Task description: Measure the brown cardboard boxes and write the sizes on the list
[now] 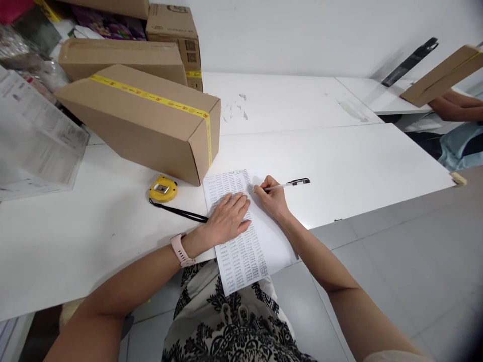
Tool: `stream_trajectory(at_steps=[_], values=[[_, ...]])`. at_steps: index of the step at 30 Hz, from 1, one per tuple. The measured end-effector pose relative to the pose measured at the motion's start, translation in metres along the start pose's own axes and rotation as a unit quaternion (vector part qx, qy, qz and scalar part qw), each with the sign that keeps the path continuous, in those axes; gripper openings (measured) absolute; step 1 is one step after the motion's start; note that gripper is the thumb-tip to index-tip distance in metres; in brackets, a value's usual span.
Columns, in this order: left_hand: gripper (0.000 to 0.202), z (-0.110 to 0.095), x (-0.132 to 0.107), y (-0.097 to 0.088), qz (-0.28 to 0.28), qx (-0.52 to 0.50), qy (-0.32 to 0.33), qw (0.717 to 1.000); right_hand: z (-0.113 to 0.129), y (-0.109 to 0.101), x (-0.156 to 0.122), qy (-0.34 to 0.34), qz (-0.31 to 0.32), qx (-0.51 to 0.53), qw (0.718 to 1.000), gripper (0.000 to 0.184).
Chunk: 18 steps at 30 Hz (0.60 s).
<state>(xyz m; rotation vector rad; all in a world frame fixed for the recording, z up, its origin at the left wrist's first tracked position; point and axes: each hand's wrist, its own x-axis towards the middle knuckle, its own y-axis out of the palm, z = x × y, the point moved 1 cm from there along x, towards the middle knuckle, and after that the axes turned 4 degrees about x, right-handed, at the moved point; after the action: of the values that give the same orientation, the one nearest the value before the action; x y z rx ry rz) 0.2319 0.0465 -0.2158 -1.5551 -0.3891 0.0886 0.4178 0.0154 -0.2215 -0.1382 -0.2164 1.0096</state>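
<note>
A sheet of paper (241,256) covered in columns of small writing lies over the table's front edge, partly hanging off it. My left hand (228,216) rests flat on the sheet with its fingers stretched out. In my right hand (273,196) is a pen (294,183), its tip at the sheet's upper right part. Left of the paper lies a yellow tape measure (163,189), and its black strap (181,213) runs toward my left wrist. Behind the paper stands a large cardboard box (151,125) with yellow tape along it.
More cardboard boxes (124,58) and plastic-wrapped items are stacked at the back left. A plastic-covered pack with printed sheets (41,141) stands at the left. Far right, another person's arms (458,105) are beside a cardboard box (441,75). The white table (347,161) ends above a tiled floor.
</note>
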Motion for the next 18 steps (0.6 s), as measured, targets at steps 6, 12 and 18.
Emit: stream_trajectory(at_steps=[6, 12, 18], values=[[0.049, 0.0, 0.0001, -0.0006, 0.005, -0.01, -0.003, 1.0, -0.0013, -0.0011, 0.0004, 0.003, 0.01, -0.004, 1.0, 0.03], [0.049, 0.0003, -0.0003, -0.0007, 0.003, -0.011, -0.001, 1.0, -0.0002, -0.0017, 0.0013, -0.003, 0.001, 0.001, 1.0, 0.027], [0.048, 0.0003, -0.0002, -0.0001, 0.002, -0.01, 0.0, 1.0, 0.0008, -0.0016, 0.0012, 0.003, 0.001, -0.002, 1.0, 0.028]])
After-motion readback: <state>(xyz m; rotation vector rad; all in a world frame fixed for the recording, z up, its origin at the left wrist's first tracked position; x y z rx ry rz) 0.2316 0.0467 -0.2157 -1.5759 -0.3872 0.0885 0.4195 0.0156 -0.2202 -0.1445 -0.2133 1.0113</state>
